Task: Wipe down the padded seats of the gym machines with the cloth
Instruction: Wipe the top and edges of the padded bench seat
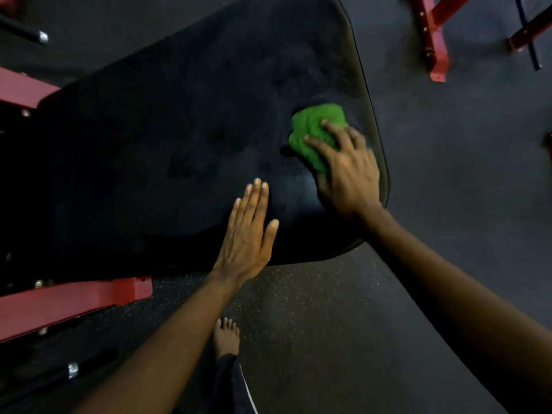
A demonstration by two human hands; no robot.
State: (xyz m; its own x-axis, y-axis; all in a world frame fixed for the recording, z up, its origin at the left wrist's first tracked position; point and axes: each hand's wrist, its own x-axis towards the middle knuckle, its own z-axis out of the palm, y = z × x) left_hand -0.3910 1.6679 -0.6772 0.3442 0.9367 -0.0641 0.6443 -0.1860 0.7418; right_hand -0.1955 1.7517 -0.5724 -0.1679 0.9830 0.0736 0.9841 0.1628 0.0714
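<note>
Our right hand (348, 171) grips the bunched green cloth (313, 127) on the black padded seat (179, 115), left hand (248, 234) flat; wiping seems midway.

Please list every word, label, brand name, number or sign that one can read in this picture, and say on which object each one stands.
There is no readable text anywhere in this picture.
On the black padded seat: no label or brand shows.
On the green cloth: plain, no tag shows.
On the red frame bar: bolts only, no lettering or number.
On the speckled floor: no sign or marking.
</note>
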